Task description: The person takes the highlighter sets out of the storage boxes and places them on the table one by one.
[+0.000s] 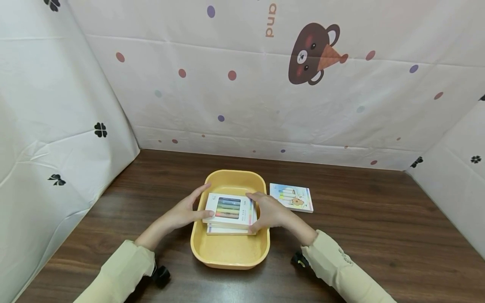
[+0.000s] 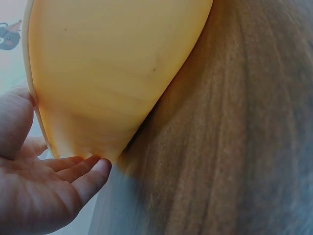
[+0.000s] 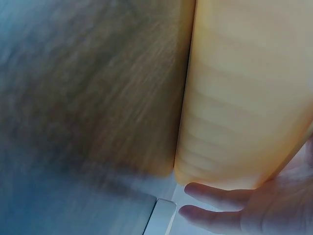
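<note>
In the head view, a white box of colored pens [image 1: 229, 208] with a clear window lies over another white box [image 1: 231, 231] in a yellow plastic basin [image 1: 235, 257]. My right hand [image 1: 270, 211] grips the upper box at its right end, index finger and thumb at opposite corners. My left hand [image 1: 185, 211] is spread at the basin's left rim, thumb at the box's left edge, index finger along the rim. The left wrist view shows left fingers [image 2: 90, 174] against the basin's outer wall; in the right wrist view, two right fingers [image 3: 215, 196] extend outside it.
A flat box with pens and a cartoon bear [image 1: 291, 198] lies on the dark wooden table [image 1: 360, 223], right of the basin. Patterned white sheets [image 1: 235, 101] hang behind and at both sides.
</note>
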The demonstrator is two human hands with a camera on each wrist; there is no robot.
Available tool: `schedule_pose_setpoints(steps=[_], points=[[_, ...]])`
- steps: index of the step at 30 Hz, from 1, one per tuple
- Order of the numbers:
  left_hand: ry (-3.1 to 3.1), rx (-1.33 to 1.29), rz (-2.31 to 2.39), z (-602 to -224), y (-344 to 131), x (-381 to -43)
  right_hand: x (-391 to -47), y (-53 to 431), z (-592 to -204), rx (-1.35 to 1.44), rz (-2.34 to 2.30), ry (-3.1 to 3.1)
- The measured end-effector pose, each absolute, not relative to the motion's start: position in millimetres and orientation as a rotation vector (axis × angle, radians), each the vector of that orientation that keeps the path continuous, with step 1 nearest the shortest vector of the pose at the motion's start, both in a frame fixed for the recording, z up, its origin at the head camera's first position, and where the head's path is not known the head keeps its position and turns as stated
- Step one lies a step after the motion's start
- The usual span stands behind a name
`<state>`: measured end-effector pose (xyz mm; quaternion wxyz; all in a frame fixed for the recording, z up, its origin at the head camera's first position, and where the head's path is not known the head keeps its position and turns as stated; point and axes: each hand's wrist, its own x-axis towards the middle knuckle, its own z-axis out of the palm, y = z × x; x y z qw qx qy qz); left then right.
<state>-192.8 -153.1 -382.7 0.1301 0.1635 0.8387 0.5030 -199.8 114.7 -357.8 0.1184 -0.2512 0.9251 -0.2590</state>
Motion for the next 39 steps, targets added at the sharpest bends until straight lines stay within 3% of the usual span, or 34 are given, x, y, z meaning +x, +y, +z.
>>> schedule_pose_setpoints(steps=[39], points=[[2.499,0.476,1.422,-384,-152,-193,-199,128,-354,-0.694,-1.019,2.694]])
